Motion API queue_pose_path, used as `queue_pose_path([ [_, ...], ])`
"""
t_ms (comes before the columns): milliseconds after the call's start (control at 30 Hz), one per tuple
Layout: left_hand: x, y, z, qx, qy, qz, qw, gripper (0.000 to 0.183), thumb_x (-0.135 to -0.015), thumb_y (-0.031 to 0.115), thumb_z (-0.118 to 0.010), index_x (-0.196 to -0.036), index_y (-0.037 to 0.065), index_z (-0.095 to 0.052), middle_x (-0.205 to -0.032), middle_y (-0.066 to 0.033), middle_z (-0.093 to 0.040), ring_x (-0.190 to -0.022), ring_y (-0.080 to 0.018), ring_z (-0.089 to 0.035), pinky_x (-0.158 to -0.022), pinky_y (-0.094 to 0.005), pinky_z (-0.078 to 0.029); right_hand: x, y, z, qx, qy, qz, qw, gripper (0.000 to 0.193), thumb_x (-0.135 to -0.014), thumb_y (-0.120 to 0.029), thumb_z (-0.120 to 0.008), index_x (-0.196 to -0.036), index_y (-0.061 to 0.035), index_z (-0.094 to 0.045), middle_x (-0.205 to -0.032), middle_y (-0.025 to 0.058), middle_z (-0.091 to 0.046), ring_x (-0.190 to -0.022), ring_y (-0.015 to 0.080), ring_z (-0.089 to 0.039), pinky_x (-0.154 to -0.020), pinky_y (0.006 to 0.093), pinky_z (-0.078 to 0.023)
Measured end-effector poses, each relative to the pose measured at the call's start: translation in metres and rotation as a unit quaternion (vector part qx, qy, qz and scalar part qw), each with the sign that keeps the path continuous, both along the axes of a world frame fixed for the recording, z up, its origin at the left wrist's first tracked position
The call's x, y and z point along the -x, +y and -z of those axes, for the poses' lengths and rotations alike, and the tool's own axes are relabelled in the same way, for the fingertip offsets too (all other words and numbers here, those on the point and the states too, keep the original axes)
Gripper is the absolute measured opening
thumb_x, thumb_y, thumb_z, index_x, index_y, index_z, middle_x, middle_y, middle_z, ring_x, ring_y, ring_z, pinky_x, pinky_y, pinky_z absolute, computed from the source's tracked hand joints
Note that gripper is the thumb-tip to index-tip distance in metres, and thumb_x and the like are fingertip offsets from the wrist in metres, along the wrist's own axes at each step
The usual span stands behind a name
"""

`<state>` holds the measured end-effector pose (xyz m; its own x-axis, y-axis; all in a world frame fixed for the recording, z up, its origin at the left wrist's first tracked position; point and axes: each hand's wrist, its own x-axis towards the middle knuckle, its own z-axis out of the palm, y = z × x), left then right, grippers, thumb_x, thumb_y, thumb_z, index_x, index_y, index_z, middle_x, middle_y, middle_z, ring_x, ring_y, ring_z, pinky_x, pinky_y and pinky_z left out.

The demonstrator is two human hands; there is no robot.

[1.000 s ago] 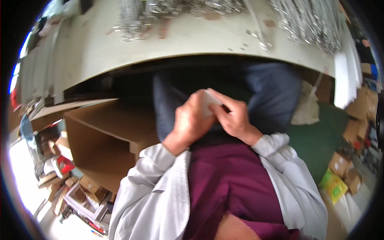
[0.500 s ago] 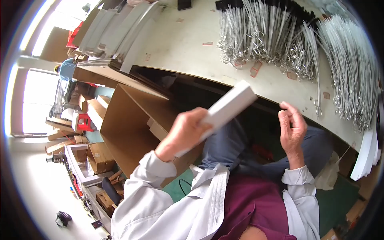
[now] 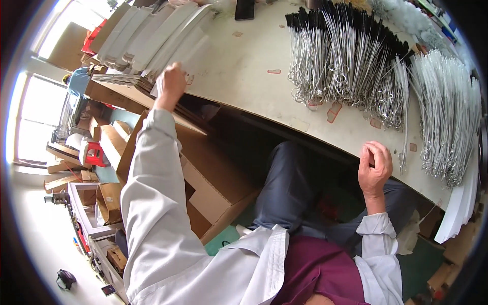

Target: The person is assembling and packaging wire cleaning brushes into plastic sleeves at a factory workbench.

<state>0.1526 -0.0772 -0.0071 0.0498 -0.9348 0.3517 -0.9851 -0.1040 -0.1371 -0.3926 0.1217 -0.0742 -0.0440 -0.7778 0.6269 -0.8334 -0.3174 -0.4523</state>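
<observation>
My left hand (image 3: 171,85) is stretched out to the table's left edge, with its fingers curled. It is at the near end of a pale, motion-smeared long white box (image 3: 192,50), beside a row of long white boxes (image 3: 155,38). Whether the fingers still grip that box cannot be made out. My right hand (image 3: 375,165) hovers over my lap by the table's front edge. Its fingers are bent together against the thumb, and nothing shows in them. Nearest to it on the table lie thin wire brushes with looped ends (image 3: 401,147).
Wire brushes with black bristles (image 3: 345,56) and with white bristles (image 3: 445,112) lie in bundles on the table (image 3: 244,66). A black phone (image 3: 245,9) is at the back. An open cardboard box (image 3: 218,178) stands below the left edge. White strips (image 3: 460,211) overhang at right.
My left hand has swung from above my lap, where it held a long white box, up and left to the row of boxes. My right hand's fingers have drawn closer together; it has barely moved.
</observation>
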Motion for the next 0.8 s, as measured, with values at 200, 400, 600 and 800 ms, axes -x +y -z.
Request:
queue_pose_path([
  [200, -0.032, -0.030, 0.020, 0.106, -0.076, 0.022, 0.991, 0.027, -0.088, 0.006, -0.058, -0.113, 0.003, -0.067, -0.110, -0.0177, -0.069, -0.109, -0.0370, -0.066, -0.090, -0.0460, -0.055, -0.002, -0.003, 0.003, 0.022, 0.027, 0.011, 0.999, 0.005, -0.088, -0.003, -0.071, -0.092, -0.0026, -0.069, -0.098, 0.0120, -0.071, -0.088, 0.0294, -0.069, -0.073, 0.0375, -0.057],
  [400, -0.037, -0.019, 0.028, 0.097, -0.136, 0.052, 0.985, 0.040, -0.085, 0.007, -0.059, -0.124, 0.003, -0.065, -0.121, -0.0194, -0.066, -0.121, -0.0364, -0.059, -0.106, -0.0441, -0.046, -0.005, -0.002, 0.006, 0.011, 0.015, 0.021, 1.000, 0.005, -0.088, -0.002, -0.070, -0.092, -0.0026, -0.069, -0.099, 0.0116, -0.071, -0.086, 0.0294, -0.068, -0.073, 0.0381, -0.057],
  [600, 0.019, -0.005, 0.033, 0.156, -0.052, 0.143, 0.976, 0.036, -0.087, 0.009, -0.058, -0.121, 0.002, -0.067, -0.131, -0.0239, -0.062, -0.127, -0.0385, -0.056, -0.112, -0.0473, -0.041, -0.001, 0.004, 0.003, -0.009, -0.020, 0.025, 0.999, 0.006, -0.087, -0.003, -0.071, -0.093, -0.0026, -0.069, -0.099, 0.0119, -0.071, -0.086, 0.0303, -0.068, -0.074, 0.0391, -0.057],
  [800, 0.105, 0.042, 0.014, 0.119, 0.127, 0.252, 0.952, 0.032, -0.093, 0.011, -0.068, -0.124, 0.006, -0.068, -0.130, -0.0168, -0.067, -0.122, -0.0355, -0.062, -0.105, -0.0438, -0.050, 0.003, 0.008, -0.010, 0.014, -0.048, -0.049, 0.998, 0.007, -0.088, -0.003, -0.069, -0.094, -0.0015, -0.069, -0.101, 0.0143, -0.072, -0.091, 0.0330, -0.069, -0.081, 0.0402, -0.056],
])
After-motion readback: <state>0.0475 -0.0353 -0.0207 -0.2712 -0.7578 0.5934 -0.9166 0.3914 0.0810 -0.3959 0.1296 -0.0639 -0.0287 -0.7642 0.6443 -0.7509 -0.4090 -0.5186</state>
